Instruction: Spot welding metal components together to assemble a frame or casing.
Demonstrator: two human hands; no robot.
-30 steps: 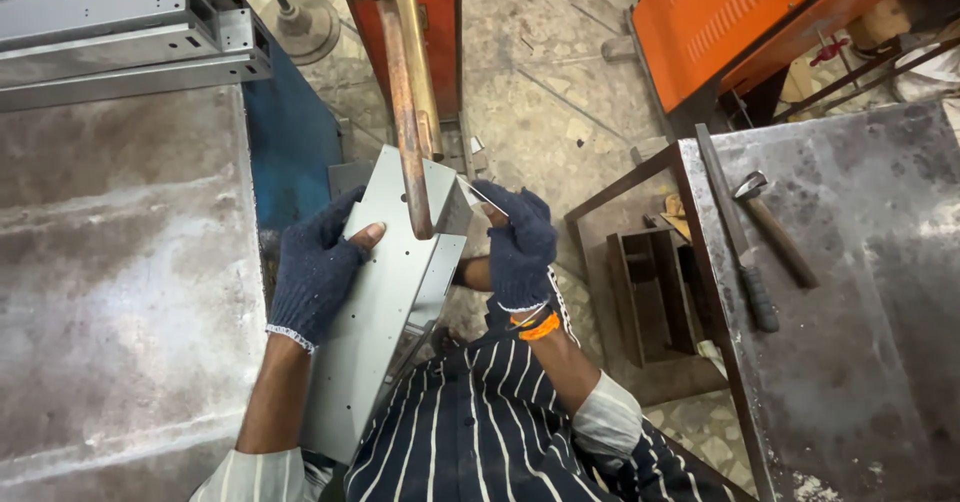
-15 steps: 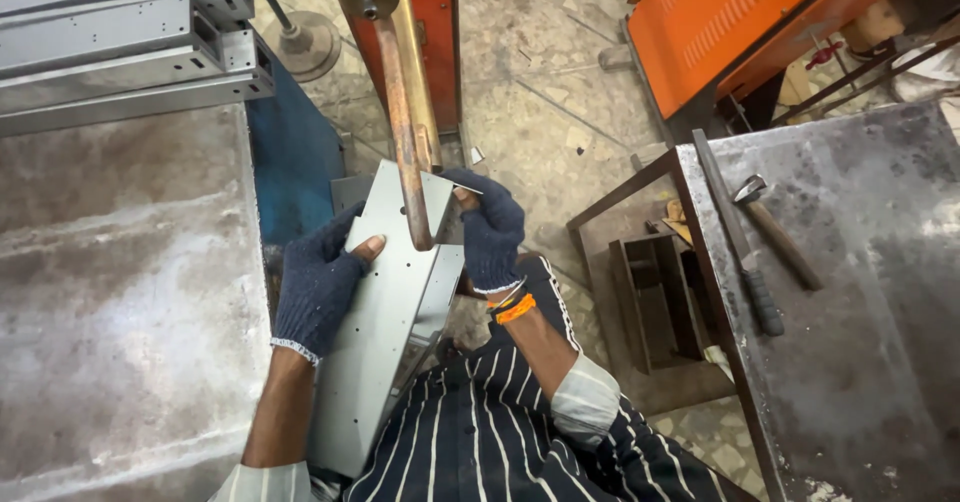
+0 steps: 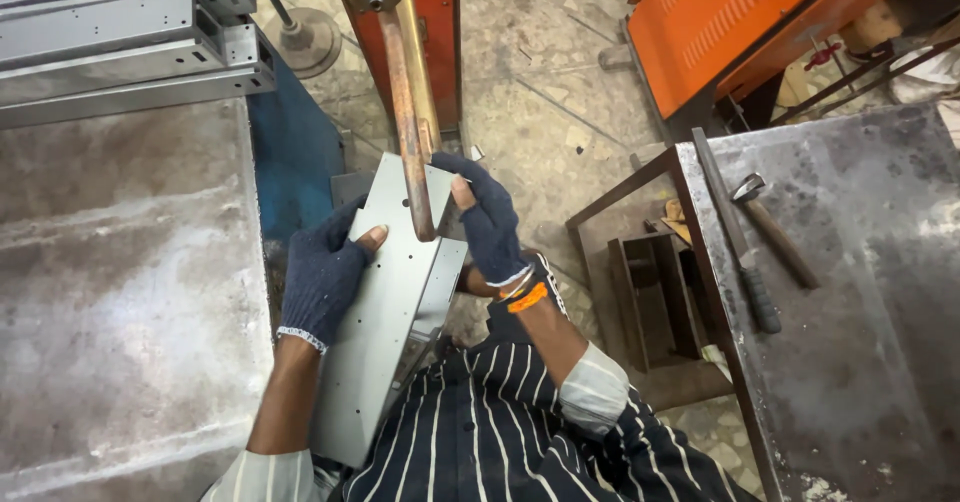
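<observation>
You have the grey sheet-metal channel (image 3: 385, 312) held lengthwise over your lap, its far end pushed up under the downturned tip of the copper electrode arm (image 3: 408, 132), in the gap between the two workbenches. Your left hand (image 3: 322, 280), in a dark knitted glove with the fingertips bare, is wrapped around the channel's left edge, thumb lying on the punched face. Your right hand (image 3: 487, 227), gloved the same way, closes on the far right flange just beside the electrode tip.

To do this well, keep the face flat and square to the tip, so that it meets the metal cleanly rather than on an edge. Steady the long, unsupported near end with your left hand; it looks inclined to sag or twist. Your right fingers (image 3: 462, 194) sit very close to the contact point, and I would judge that the main risk: draw them back along the flange, since the bare tips have no cover against heat or pinching.

Outward from there, the scuffed steel workbench (image 3: 120, 282) on your left carries more grey channels (image 3: 120, 47) stacked along its far edge. The bench on your right (image 3: 860, 292) has a hammer (image 3: 775, 227) and a long file-like tool (image 3: 735, 232) lying near its left edge, well apart from your hands. The red machine column (image 3: 440, 32) stands behind the arm, and an orange louvred cabinet (image 3: 740, 17) beyond. A dark metal tray (image 3: 650, 297) sits low between your knee and the right bench.
</observation>
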